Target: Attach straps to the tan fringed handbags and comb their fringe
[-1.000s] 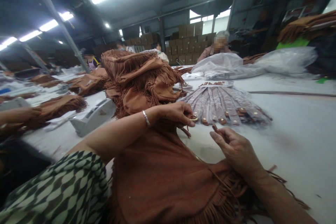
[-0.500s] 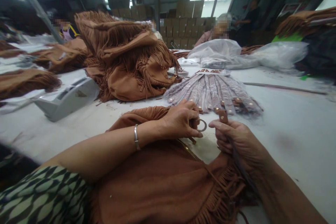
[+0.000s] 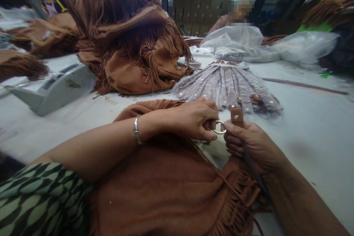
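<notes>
My left hand (image 3: 197,118), with a silver bracelet at its wrist, is closed in a pinch on a round metal ring (image 3: 220,128). My right hand (image 3: 246,142) is wrapped round a brown strap (image 3: 236,115), whose end with a metal stud sticks up above the fist. The right thumb and forefinger meet the far side of the ring. Beneath both hands lies a brown suede-like bag (image 3: 155,188) with fringe at its right and a zip (image 3: 201,151) along its upper edge. What joins the ring to the bag is hidden behind my left hand.
Plastic-wrapped straps (image 3: 221,84) fan out just beyond my hands. A heap of fringed brown bags (image 3: 129,55) rises behind on the left, beside a grey tape dispenser (image 3: 61,88). Clear plastic bags (image 3: 238,42) lie farther back. A person (image 3: 221,24) is across the white table (image 3: 309,125).
The ring in my left hand and my right hand have come together, so the right fingertips now touch the ring. The camera view has tilted downward.
</notes>
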### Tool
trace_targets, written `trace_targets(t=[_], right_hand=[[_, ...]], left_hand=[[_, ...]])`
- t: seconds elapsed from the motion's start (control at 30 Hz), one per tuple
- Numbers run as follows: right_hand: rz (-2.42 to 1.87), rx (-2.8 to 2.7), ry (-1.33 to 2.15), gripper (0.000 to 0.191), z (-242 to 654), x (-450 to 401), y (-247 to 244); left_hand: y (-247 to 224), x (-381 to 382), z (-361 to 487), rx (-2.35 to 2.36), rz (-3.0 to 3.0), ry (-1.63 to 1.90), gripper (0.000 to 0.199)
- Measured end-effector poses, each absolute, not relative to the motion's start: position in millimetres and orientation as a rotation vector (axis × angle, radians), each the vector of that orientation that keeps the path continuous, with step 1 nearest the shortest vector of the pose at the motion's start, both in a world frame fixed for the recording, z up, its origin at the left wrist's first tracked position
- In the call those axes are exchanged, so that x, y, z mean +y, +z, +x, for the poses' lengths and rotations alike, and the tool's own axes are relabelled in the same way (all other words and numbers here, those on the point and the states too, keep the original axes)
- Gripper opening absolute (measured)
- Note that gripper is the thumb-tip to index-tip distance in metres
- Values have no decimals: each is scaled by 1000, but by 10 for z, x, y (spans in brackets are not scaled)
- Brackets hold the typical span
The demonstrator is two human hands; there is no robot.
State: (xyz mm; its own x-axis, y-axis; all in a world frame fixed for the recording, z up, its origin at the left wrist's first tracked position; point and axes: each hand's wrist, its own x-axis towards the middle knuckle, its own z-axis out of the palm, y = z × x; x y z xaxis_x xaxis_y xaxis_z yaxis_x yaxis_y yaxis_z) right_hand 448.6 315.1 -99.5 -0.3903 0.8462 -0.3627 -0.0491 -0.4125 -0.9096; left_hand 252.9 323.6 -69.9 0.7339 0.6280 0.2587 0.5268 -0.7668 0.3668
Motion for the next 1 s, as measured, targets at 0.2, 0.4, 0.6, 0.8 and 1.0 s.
trace_targets(t=[0.2,0.4,0.6,0.8,1.0], right_hand=[[-1175,-1187,1891,47,4492,3136,-1003],[-1199,-1274,1782,41,4464,3081,-975],[-1240,-1422,1452,41,4356,2999,-990],[-1097,-1301,1882,38,4420,3048,-952],[-972,-1218,2058,32,4469,3085,-963]], left_hand=[[-664,3269,2453,764,2633,495,8],[-785,3290,2459,803,2481,754,6],[-785,3252,2469,899,2531,826,7],[-591,3134,2468,781,2668,497,19],[-586,3091,2472,764,2686,509,26]])
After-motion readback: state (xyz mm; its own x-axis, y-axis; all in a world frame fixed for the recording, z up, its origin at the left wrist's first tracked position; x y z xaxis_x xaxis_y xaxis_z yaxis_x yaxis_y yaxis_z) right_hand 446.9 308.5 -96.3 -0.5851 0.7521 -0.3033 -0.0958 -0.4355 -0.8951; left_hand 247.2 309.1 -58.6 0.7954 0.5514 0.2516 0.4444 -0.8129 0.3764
